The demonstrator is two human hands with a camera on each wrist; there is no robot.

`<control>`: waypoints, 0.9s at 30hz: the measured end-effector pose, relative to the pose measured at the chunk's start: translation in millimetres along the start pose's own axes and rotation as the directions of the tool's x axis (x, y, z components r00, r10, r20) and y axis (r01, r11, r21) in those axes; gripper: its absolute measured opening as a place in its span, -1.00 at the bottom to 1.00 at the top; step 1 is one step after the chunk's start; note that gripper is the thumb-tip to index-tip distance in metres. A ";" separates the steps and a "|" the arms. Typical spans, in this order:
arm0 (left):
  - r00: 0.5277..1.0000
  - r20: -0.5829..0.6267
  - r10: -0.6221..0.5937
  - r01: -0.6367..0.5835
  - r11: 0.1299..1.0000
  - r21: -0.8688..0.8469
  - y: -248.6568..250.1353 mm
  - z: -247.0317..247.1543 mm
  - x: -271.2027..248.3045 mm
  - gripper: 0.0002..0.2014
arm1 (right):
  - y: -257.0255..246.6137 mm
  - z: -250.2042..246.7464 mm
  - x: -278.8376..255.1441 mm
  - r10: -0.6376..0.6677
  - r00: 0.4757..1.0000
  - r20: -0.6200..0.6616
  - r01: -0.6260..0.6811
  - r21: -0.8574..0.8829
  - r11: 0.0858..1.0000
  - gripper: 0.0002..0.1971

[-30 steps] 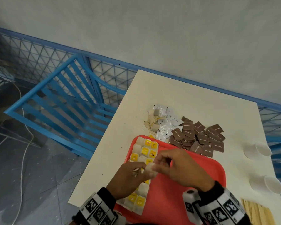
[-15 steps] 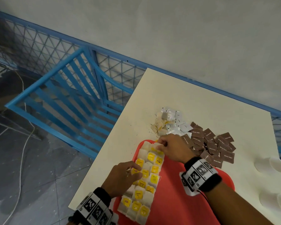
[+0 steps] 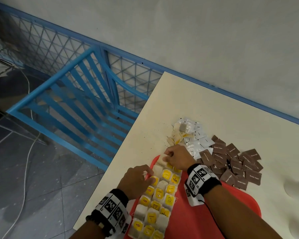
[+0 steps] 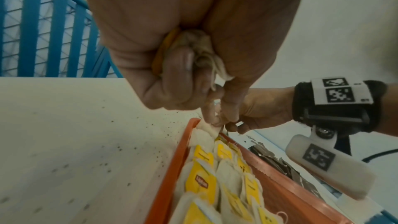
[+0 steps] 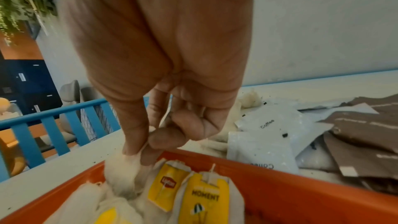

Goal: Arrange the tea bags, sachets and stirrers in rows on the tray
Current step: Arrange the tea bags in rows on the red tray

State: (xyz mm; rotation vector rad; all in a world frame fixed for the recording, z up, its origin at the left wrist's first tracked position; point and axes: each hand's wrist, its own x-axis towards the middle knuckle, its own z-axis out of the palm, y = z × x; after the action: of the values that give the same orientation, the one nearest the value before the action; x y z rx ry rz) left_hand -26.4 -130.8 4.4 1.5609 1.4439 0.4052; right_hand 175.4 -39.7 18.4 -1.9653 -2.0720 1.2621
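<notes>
Tea bag (image 5: pixel 124 173) hangs pinched under my right hand (image 3: pixel 177 157) at the tray's (image 3: pixel 197 219) far corner, heading the rows running back toward me, while my left hand (image 3: pixel 136 180) clutches spare bags (image 4: pixel 193 52) just beside.

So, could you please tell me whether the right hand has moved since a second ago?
Yes. The right hand has moved away from the person along the red tray, from its middle to the far left corner, where it now pinches a tea bag.
</notes>
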 end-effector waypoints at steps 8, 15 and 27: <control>0.999 -0.026 -0.043 0.043 0.998 0.034 -7.0 4.3 14.3 -0.88 | -12.4 -8.5 -11.8 -0.067 0.983 0.173 0.055 0.075 0.996 -0.82; 0.998 0.003 -0.063 0.063 0.988 0.138 -5.0 10.2 21.0 -0.82 | 0.9 14.6 3.6 0.028 0.999 -0.027 -0.029 -0.036 0.999 -0.64; 0.994 0.086 -0.068 0.022 0.891 0.453 -4.4 24.2 25.9 -0.58 | 4.5 14.6 -4.0 -0.099 0.991 -0.087 0.088 -0.126 0.988 -0.76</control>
State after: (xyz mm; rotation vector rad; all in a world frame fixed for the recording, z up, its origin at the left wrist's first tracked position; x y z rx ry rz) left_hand -4.0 -117.7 -20.1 1.8786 1.5658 -0.0484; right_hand 172.3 -51.2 8.0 -1.9069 -2.2158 1.0300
